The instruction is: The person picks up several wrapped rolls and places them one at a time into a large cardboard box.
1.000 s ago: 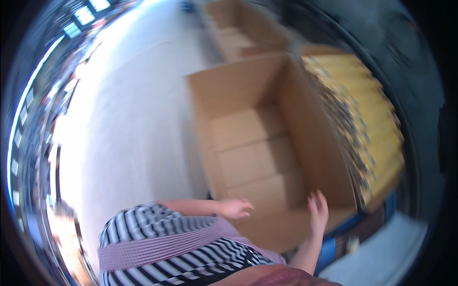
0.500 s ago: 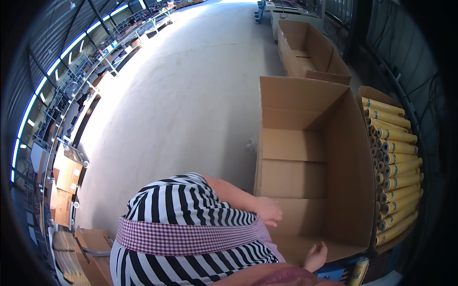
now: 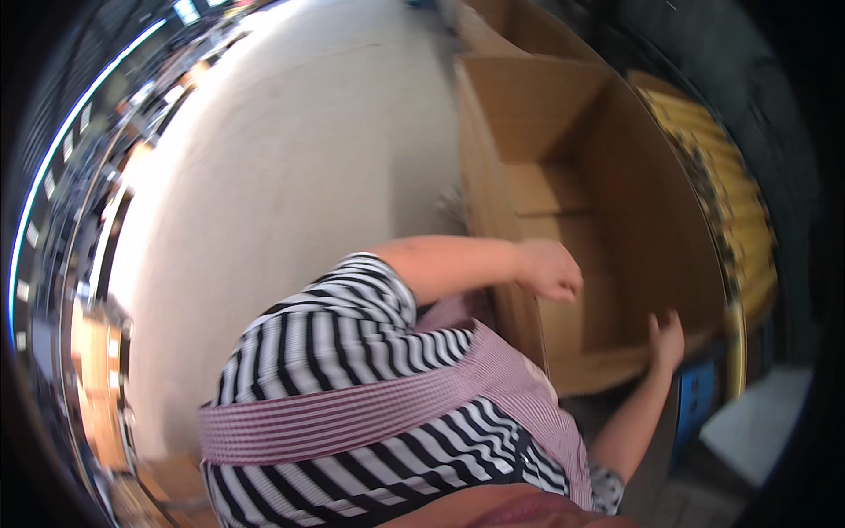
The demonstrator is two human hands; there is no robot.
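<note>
A large open cardboard box stands in front of me, its inside bare where I can see it. Over its near left edge hangs my left hand, fingers curled in and nothing visible in them. My right hand is raised at the near right edge of the box, with thumb and fingers apart and nothing held. Motion blur hides whether either hand touches the cardboard.
Several long yellow rolls are stacked along the box's right side. Another open cardboard box stands beyond. A blue panel is near my right forearm. Cartons and long benches line the left over a grey floor.
The view has swung, with the box now higher and tilted. Both my hands have risen and shifted right; my right forearm now shows at the box's near edge.
</note>
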